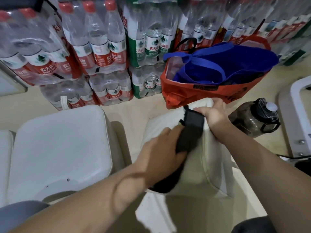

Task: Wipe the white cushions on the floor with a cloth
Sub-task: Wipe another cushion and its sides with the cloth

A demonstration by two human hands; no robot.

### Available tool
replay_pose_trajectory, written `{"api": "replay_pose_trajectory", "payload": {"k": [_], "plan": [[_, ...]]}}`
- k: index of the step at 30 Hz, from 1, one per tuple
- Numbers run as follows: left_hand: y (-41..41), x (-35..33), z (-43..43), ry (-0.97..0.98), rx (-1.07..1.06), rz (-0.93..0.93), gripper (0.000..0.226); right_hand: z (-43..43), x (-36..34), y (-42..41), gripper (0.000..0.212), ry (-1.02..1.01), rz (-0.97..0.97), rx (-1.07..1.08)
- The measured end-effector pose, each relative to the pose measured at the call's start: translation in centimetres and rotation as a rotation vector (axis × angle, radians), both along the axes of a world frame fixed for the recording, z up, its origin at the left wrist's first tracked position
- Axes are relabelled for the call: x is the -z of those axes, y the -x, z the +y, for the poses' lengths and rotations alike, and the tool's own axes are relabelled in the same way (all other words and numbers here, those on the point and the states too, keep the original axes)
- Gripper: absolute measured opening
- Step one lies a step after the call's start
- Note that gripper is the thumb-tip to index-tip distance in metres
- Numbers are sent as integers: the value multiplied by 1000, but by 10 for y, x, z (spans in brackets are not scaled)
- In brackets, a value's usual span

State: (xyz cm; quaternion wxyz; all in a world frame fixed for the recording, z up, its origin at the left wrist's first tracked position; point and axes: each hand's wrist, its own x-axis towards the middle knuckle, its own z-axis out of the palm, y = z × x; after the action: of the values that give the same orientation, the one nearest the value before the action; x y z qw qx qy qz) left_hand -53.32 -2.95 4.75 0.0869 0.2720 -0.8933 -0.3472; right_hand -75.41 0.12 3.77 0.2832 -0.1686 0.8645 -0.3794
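Note:
A white cushion stands tilted on its edge in the middle of the floor. My right hand grips its top corner and holds it up. A dark cloth lies against the cushion's left face, and my left hand holds that cloth and presses it onto the cushion. A second white cushion lies flat on the floor to the left, with a few dark specks on its surface. Part of another white cushion shows at the far left edge.
Shrink-wrapped packs of water bottles are stacked along the back. A red bag holding a blue bag stands behind the tilted cushion. A dark water jug sits at the right, beside a white frame.

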Motion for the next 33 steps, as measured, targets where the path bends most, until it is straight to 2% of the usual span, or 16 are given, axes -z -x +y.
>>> {"api": "replay_pose_trajectory", "payload": {"k": [3, 5, 8, 9, 11, 13, 16, 17, 19, 21, 23, 25, 27, 30, 31, 33], "plan": [[-11, 32, -41, -24, -237, -208, 40, 7, -2, 2, 93, -8, -29, 8], [-21, 47, -59, -155, -396, -301, 35, 12, -2, 4, 86, -15, -70, 4], [-22, 37, -61, -434, -571, -179, 30, 16, -2, 8, 89, 11, -109, 6], [-19, 27, -58, -446, -589, -95, 29, 17, -2, 8, 90, 23, -114, 7], [-9, 6, -54, -296, -526, 70, 32, 16, -2, 7, 88, 53, -100, 0], [-2, -9, -49, -215, -340, 157, 56, 13, -3, 0, 86, 72, -65, -36], [3, -18, -38, -436, -204, 87, 104, 5, -7, -14, 93, 54, -1, -148], [4, -18, -33, -464, -226, 103, 102, 3, -7, -17, 92, 45, 14, -182], [4, -18, -27, -390, -337, 260, 63, 2, -8, -22, 88, 33, 37, -240], [1, -18, -20, -435, -416, 419, 32, 2, -8, -24, 78, 29, 52, -283], [-5, -20, -19, -528, -401, 497, 24, 2, -8, -26, 65, 25, 66, -311], [-11, -21, -22, -596, -287, 463, 23, 2, -9, -25, 58, 17, 74, -312], [-15, -18, -30, -568, -168, 369, 41, 2, -11, -26, 58, 0, 84, -301], [-16, 3, -38, -378, -224, 224, 86, -2, -13, -33, 81, -9, 89, -310], [-13, 8, -35, -285, -236, 175, 95, -5, -12, -36, 81, -8, 102, -324], [-4, 13, -20, -141, -215, 165, 91, -10, -7, -39, 66, -25, 136, -349]]}}
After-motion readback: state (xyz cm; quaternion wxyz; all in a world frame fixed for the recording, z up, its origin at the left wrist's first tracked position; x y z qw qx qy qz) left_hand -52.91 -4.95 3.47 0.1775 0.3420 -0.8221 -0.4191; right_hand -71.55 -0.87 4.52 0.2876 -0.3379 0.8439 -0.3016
